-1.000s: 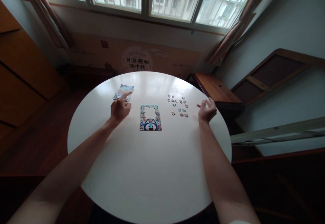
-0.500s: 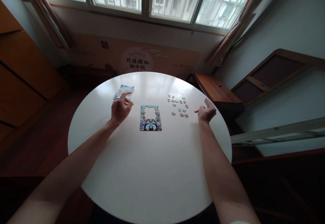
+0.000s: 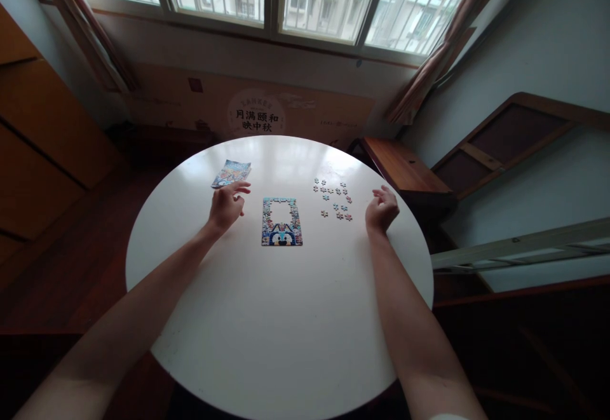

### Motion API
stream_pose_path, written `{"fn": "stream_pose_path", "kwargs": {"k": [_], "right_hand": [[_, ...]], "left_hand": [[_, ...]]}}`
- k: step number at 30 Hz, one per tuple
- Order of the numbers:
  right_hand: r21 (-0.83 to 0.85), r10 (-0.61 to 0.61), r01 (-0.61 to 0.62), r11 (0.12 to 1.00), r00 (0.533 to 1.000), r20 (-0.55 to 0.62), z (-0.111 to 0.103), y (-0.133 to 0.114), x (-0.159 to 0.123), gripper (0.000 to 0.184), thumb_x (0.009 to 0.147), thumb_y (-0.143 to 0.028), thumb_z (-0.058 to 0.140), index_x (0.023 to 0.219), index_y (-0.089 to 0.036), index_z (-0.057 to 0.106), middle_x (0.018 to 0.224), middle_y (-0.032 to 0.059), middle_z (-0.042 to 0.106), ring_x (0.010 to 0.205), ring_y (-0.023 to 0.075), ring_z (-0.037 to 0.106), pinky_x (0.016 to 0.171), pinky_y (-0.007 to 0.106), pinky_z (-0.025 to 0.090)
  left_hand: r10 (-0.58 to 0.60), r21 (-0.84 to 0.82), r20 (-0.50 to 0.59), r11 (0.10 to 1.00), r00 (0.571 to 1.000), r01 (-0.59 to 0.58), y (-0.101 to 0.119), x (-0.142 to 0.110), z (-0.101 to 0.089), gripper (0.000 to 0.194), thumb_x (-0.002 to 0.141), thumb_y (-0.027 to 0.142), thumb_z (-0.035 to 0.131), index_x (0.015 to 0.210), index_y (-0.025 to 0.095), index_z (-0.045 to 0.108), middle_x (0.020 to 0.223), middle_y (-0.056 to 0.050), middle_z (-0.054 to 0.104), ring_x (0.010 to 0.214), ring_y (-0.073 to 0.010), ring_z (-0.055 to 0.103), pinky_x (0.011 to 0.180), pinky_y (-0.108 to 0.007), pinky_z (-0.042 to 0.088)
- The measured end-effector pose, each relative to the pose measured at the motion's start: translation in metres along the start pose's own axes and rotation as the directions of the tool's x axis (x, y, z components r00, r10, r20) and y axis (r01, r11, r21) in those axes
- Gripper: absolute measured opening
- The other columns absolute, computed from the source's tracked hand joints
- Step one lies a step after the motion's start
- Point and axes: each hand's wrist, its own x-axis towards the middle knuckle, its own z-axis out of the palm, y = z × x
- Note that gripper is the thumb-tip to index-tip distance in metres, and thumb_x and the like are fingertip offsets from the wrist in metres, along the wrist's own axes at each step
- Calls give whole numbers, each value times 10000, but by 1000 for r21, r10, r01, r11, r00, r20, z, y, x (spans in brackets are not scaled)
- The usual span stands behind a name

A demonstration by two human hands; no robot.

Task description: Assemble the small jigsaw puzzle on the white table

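A puzzle (image 3: 282, 238) lies in the middle of the table, with a dog-like blue face at its lower edge and a white gap in its upper middle. To its right several loose puzzle pieces (image 3: 335, 206) are scattered flat. My left hand (image 3: 227, 206) is open and holds nothing, its fingers spread between the puzzle and a colourful picture sheet (image 3: 232, 173). My right hand (image 3: 382, 210) rests just right of the loose pieces, apart from them. Its fingers are loosely bent, and nothing shows in them.
The round white table (image 3: 281, 318) carries all of this. A wooden bench (image 3: 400, 166) stands behind its right edge. Behind the table, a printed banner (image 3: 314, 112) lines the wall under the window (image 3: 324, 0).
My left hand's fingers have spread and shifted off the picture sheet's lower edge. My right hand has turned, its extended thumb and finger drawing in. The puzzle and pieces lie unmoved.
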Motion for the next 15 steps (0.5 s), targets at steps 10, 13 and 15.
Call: {"fn": "stream_pose_path", "kwargs": {"k": [10, 13, 15], "right_hand": [[-197, 178, -125, 972, 944, 279, 7, 2, -7, 354, 777, -232, 499, 1052, -200, 719, 1173, 123, 578, 1094, 312, 489, 984, 517, 369], [-191, 185, -127, 973, 927, 325, 9, 5, -6, 358, 771, -217, 494, 1039, -212, 732, 1166, 109, 580, 1090, 303, 485, 998, 492, 372], [-181, 200, -147, 972, 926, 320, 10, 6, -6, 349, 762, -212, 498, 1014, -209, 740, 1142, 106, 587, 1074, 295, 491, 1006, 477, 373]], "left_hand": [[-27, -43, -84, 999, 996, 24, 10, -3, -3, 441, 725, 72, 409, 1085, 198, 631, 898, 0, 738, 365, -53, 500, 351, -179, 391], [-3, -67, -144, 998, 990, -7, 8, -1, 1, 366, 752, 112, 416, 1027, 196, 643, 823, 2, 715, 444, -75, 556, 420, -194, 440], [11, -13, -128, 1000, 992, -12, 7, -1, 3, 278, 759, 154, 445, 914, 188, 673, 754, 3, 698, 507, -103, 592, 500, -225, 480]]}}
